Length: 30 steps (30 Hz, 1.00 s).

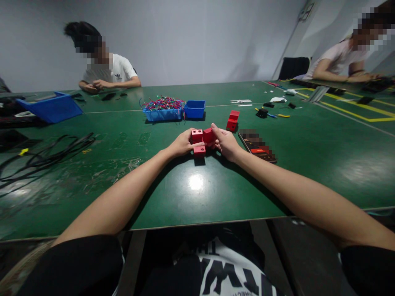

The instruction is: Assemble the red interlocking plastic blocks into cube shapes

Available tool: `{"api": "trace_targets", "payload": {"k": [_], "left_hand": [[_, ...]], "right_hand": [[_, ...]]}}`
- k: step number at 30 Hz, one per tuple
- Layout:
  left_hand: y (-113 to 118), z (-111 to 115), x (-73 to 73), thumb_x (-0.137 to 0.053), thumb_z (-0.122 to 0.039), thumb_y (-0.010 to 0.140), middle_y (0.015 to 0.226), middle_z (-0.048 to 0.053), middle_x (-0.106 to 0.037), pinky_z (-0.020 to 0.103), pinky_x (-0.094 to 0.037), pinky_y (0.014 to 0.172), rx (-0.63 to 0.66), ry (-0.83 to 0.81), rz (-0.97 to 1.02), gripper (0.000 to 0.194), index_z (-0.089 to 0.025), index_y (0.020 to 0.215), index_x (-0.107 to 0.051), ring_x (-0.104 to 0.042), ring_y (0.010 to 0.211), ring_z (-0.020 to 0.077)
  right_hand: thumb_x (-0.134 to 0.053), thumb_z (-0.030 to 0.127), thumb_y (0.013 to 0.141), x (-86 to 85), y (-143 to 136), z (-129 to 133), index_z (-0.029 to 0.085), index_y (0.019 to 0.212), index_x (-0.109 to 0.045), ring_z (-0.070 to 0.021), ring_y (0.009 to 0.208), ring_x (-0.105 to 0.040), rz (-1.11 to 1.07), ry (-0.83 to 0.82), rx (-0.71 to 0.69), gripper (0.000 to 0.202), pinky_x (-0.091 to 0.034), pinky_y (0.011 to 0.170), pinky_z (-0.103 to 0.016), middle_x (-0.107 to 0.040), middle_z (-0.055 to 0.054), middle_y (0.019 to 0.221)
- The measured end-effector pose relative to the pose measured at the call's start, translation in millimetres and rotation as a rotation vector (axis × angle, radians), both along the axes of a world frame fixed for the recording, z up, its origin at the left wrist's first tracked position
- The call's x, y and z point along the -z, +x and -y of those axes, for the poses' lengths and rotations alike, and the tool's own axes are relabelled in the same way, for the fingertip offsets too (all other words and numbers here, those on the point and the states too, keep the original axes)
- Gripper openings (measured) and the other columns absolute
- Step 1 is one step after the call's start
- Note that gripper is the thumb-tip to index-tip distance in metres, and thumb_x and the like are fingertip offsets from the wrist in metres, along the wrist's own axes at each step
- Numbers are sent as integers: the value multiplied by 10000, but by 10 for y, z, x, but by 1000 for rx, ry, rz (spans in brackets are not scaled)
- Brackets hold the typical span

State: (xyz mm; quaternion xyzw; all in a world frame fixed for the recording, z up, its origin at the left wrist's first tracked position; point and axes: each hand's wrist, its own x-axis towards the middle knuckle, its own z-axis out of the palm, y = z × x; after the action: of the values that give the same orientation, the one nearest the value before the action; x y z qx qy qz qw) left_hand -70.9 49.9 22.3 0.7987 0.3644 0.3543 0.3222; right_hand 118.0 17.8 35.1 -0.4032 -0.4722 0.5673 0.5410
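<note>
My left hand (184,143) is closed around a red block with two round holes (196,135). Below its thumb shows a lower red block with one hole (199,151); I cannot tell whether the two are joined. Between the fingers of my right hand (226,142) is a smaller red block (208,135), held right beside the two-hole block. Some right fingertips are hidden behind the red parts. Just beyond my right hand, a separate stepped red block (233,120) rests on the green table (173,201).
Right of my hands lies a phone (257,146). Farther back stand a blue bin of colourful wires (163,114) and a smaller blue bin (195,109). Pliers (282,116) lie at the right, black cables (46,158) at the left. Two people sit across the table.
</note>
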Motion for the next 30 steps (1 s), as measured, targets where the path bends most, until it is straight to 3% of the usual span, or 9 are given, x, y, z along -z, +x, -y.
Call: {"api": "trace_targets", "payload": {"k": [4,10,19,24,30], "left_hand": [[10,22,-15,-734,-485,714,1074,91,-658,372,-501,882,12,-7,-8,572,-150,1138,-546,-630,938,207],[5,31,-35,-733,-487,716,1084,93,-662,380,-497,900,-22,12,-26,563,-154,1137,-563,-631,973,220],[8,15,-30,-736,-466,726,1103,111,-661,394,-489,924,-27,26,-42,554,-142,1142,-567,-629,987,229],[1,16,-31,-712,-517,735,1029,77,-650,347,-483,858,-33,51,-63,541,-153,1109,-569,-615,906,197],[-9,15,-17,-688,-566,751,992,72,-648,335,-481,801,-37,58,-86,553,-151,1095,-567,-605,853,190]], "right_hand": [[-755,686,637,11,10,-6,173,723,-606,-82,443,-518,18,6,-19,541,-416,424,-209,-628,10,565],[-849,579,578,48,35,-19,180,835,-625,-105,553,-591,-2,42,-86,524,-475,510,-229,-689,-2,702],[-730,590,747,68,32,-79,181,714,-598,-80,436,-458,-25,25,-86,431,-359,416,-211,-604,24,557],[-686,522,819,43,26,-80,193,745,-569,-78,427,-438,-61,-68,-8,357,-355,407,-207,-535,47,535],[-632,397,891,27,32,-74,189,776,-556,-72,432,-454,-79,-106,14,250,-380,417,-206,-554,35,593]]}}
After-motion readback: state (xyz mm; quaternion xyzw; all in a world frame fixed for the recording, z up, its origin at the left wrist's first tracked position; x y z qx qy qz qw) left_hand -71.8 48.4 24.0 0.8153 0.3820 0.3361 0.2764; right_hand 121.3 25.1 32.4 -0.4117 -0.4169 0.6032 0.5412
